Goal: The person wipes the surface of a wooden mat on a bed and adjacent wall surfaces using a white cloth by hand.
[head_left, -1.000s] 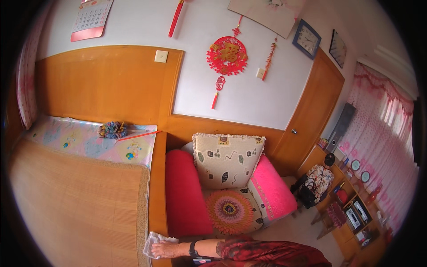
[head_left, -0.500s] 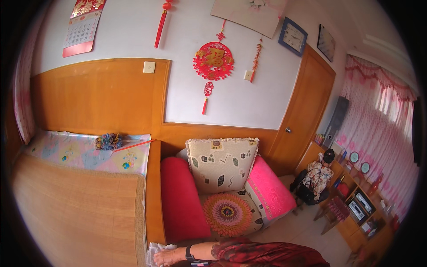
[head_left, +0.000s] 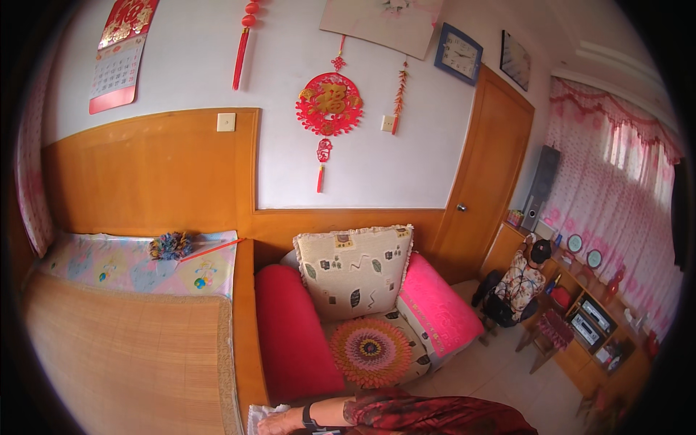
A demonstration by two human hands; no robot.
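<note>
My right hand [head_left: 275, 423] is at the bottom edge of the view, at the end of a forearm in a dark red patterned sleeve [head_left: 435, 415] with a black band [head_left: 308, 416] at the wrist. It presses a crumpled white cloth [head_left: 255, 416] near the wooden bed edge [head_left: 248, 326], its fingers closed over it and partly cut off by the frame. Beside it lies the bed's woven mat [head_left: 130, 355]. My left hand is out of view.
A pink-armed armchair [head_left: 293, 333] with a patterned cushion [head_left: 355, 272] stands by the bed. A multicoloured duster [head_left: 170, 246] with a red stick lies on the bed's far end. Another person [head_left: 516, 286] sits near a wooden cabinet [head_left: 573, 377], beside a stool [head_left: 547, 337].
My view has shifted, so the wall and bed sit a little lower and further left. My right hand and the cloth sit slightly lower and further right in the picture.
</note>
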